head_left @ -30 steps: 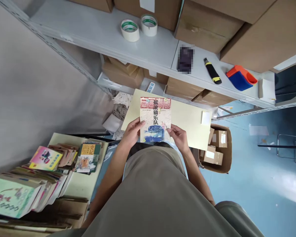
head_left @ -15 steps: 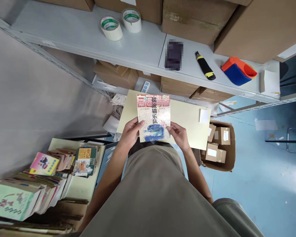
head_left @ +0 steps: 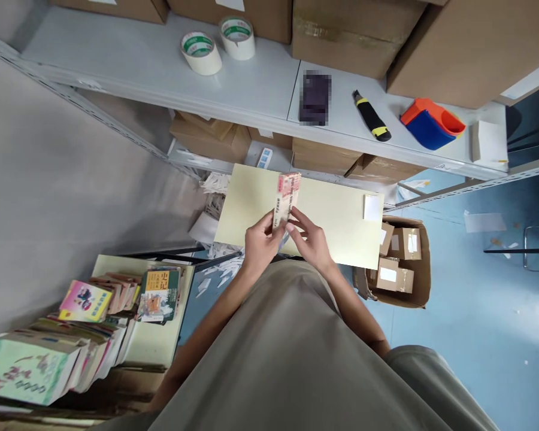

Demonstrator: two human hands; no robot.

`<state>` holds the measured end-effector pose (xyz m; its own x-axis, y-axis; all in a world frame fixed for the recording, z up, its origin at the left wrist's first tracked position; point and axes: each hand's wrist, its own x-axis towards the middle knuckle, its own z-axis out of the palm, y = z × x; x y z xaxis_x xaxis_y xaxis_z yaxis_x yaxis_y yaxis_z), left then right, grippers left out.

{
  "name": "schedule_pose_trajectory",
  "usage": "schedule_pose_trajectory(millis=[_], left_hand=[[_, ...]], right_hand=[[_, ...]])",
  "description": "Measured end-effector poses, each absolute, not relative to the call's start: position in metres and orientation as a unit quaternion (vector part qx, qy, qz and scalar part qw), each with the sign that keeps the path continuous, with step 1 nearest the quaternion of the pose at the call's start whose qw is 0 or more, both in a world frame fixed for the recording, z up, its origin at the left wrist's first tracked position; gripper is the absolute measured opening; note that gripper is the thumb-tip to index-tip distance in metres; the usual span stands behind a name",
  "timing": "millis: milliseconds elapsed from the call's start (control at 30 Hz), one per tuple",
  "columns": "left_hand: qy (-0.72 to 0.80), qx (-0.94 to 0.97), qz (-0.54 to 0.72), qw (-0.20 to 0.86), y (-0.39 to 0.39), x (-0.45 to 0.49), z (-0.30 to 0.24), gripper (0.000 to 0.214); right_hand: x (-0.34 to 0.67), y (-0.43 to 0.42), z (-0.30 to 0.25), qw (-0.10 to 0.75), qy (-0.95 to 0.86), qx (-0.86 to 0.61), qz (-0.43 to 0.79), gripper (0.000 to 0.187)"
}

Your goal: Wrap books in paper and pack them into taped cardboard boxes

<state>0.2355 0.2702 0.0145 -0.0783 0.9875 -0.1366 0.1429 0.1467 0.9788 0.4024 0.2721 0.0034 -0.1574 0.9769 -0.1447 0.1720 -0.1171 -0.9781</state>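
Observation:
A paperback book (head_left: pixel 288 194) with a pink-and-white cover is turned so that its spine faces up toward me, above the pale yellow board (head_left: pixel 336 227). Closed on its left side and lower part is my left hand (head_left: pixel 261 242). From the right, my right hand (head_left: pixel 311 242) has its thumb and fingers on the book near its lower half; part of that grip is hidden. Both hands are close together in front of my body.
The grey shelf (head_left: pixel 130 66) ahead carries tape rolls (head_left: pixel 202 57), a box cutter (head_left: pixel 372 117), a red-and-blue tape dispenser (head_left: pixel 431 124) and cartons (head_left: pixel 354 45). Stacked books (head_left: pixel 85 299) stand at left. An open carton (head_left: pixel 424 263) holding small boxes sits on the floor at right.
The book has turned from its front cover facing me to showing its spine. Both hands have come closer together, the left moving right and the right moving left.

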Motion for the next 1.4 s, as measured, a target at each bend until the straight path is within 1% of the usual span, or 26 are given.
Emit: schedule_pose_trajectory(millis=[67, 100, 167, 200, 233, 333, 367, 433, 500, 533, 600, 733, 867, 933, 1033, 1100, 1200, 1300, 1333, 1367, 1400], left_hand=[[0.598, 0.505, 0.427, 0.453, 0.265, 0.243, 0.011, 0.063], [0.597, 0.517, 0.421, 0.446, 0.262, 0.246, 0.008, 0.071], [0.568, 0.545, 0.411, 0.46, 0.258, 0.247, 0.003, 0.083], [0.547, 0.558, 0.408, 0.472, 0.257, 0.245, 0.0, 0.087], [0.532, 0.566, 0.411, 0.477, 0.257, 0.241, -0.002, 0.089], [0.56, 0.523, 0.45, 0.458, 0.264, 0.22, -0.009, 0.096], [0.572, 0.489, 0.461, 0.47, 0.267, 0.212, -0.01, 0.097], [0.552, 0.414, 0.462, 0.558, 0.273, 0.198, -0.012, 0.094], [0.497, 0.355, 0.439, 0.659, 0.276, 0.188, -0.011, 0.086], [0.477, 0.335, 0.429, 0.69, 0.277, 0.185, -0.009, 0.081], [0.465, 0.312, 0.426, 0.711, 0.276, 0.184, -0.005, 0.074], [0.479, 0.296, 0.435, 0.702, 0.275, 0.187, 0.003, 0.073], [0.494, 0.297, 0.449, 0.683, 0.277, 0.191, 0.008, 0.071], [0.507, 0.303, 0.462, 0.662, 0.278, 0.194, 0.009, 0.07], [0.53, 0.329, 0.488, 0.61, 0.279, 0.201, 0.009, 0.068], [0.544, 0.355, 0.499, 0.573, 0.277, 0.207, 0.008, 0.068], [0.562, 0.398, 0.488, 0.536, 0.271, 0.219, 0.006, 0.068], [0.581, 0.437, 0.458, 0.512, 0.261, 0.23, 0.003, 0.063], [0.589, 0.448, 0.444, 0.506, 0.257, 0.233, 0.002, 0.062], [0.594, 0.459, 0.426, 0.505, 0.254, 0.235, 0.002, 0.063], [0.592, 0.469, 0.408, 0.513, 0.252, 0.236, 0.003, 0.066]], right_hand=[[0.395, 0.272, 0.007, 0.392, -0.541, -0.529, 0.524, 0.081], [0.394, 0.272, 0.006, 0.399, -0.534, -0.539, 0.514, 0.079], [0.399, 0.277, 0.003, 0.413, -0.515, -0.568, 0.491, 0.064], [0.404, 0.281, 0.001, 0.42, -0.507, -0.575, 0.485, 0.056], [0.411, 0.284, -0.001, 0.427, -0.5, -0.574, 0.488, 0.053], [0.431, 0.292, -0.004, 0.446, -0.474, -0.528, 0.545, 0.055], [0.436, 0.292, -0.003, 0.449, -0.459, -0.51, 0.572, 0.055], [0.44, 0.291, -0.002, 0.449, -0.43, -0.484, 0.616, 0.055], [0.44, 0.287, 0.0, 0.445, -0.412, -0.467, 0.643, 0.056], [0.44, 0.286, 0.0, 0.444, -0.405, -0.461, 0.653, 0.056], [0.438, 0.284, -0.001, 0.444, -0.397, -0.452, 0.664, 0.054], [0.437, 0.285, -0.005, 0.443, -0.401, -0.452, 0.662, 0.053], [0.436, 0.293, -0.012, 0.435, -0.436, -0.47, 0.632, 0.053], [0.435, 0.298, -0.016, 0.434, -0.453, -0.491, 0.605, 0.058], [0.433, 0.303, -0.023, 0.446, -0.477, -0.536, 0.535, 0.073], [0.428, 0.301, -0.025, 0.444, -0.498, -0.546, 0.506, 0.075], [0.413, 0.291, -0.021, 0.417, -0.515, -0.521, 0.537, 0.076], [0.396, 0.278, -0.013, 0.412, -0.502, -0.514, 0.56, 0.088], [0.392, 0.276, -0.011, 0.416, -0.496, -0.518, 0.559, 0.089], [0.389, 0.274, -0.01, 0.419, -0.49, -0.525, 0.556, 0.086], [0.389, 0.274, -0.01, 0.422, -0.483, -0.535, 0.55, 0.079]])
